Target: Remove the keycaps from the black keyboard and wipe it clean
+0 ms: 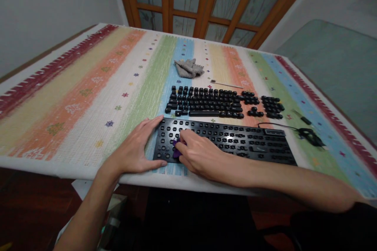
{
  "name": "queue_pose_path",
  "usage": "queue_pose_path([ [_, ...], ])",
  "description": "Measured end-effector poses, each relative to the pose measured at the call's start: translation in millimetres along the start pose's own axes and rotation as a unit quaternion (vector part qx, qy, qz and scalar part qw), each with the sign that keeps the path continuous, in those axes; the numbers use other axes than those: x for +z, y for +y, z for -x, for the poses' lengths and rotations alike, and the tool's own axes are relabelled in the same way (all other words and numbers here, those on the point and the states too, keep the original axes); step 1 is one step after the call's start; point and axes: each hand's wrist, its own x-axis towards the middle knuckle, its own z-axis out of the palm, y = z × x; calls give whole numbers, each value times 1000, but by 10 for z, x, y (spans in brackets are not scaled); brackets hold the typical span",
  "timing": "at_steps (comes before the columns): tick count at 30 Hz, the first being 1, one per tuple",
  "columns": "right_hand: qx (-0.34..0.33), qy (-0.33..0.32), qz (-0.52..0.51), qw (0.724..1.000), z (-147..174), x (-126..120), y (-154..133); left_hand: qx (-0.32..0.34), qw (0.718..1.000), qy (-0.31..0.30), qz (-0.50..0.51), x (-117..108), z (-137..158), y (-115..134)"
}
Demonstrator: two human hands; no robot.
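Note:
A black keyboard base [206, 130] with its keycaps off lies near the front edge of the table. My left hand [137, 145] braces its left end, thumb and fingers spread apart along the corner. My right hand [200, 153] is closed around a purple cloth [176, 150], pressed onto the left part of the base; most of the cloth is hidden under the fingers. Just behind the base, the removed black keycaps [206, 100] are laid out in keyboard order.
A crumpled grey cloth [189, 68] lies behind the keycaps, beside a thin stick-like brush [226, 84]. To the right is the coiled black cable [310, 136], with a small dark object [305, 120] close by. A striped tablecloth [88, 106] covers the table.

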Motion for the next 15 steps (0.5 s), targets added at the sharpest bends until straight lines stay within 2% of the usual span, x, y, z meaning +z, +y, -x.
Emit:
queue_pose_path([
  [5, 3, -18, -48, 999, -82, -78, 48, -5, 1000, -2, 1, 2, -3, 1],
  [9, 0, -26, -184, 983, -102, -186, 185, -2, 1000, -1, 3, -7, -8, 13],
  [12, 36, 42, -279, 959, -78, -225, 263, -3, 1000, -2, 0, -9, -4, 15],
  [15, 62, 145, -265, 951, -13, -236, 295, -8, 1000, -5, -1, 0, 9, 0],
])
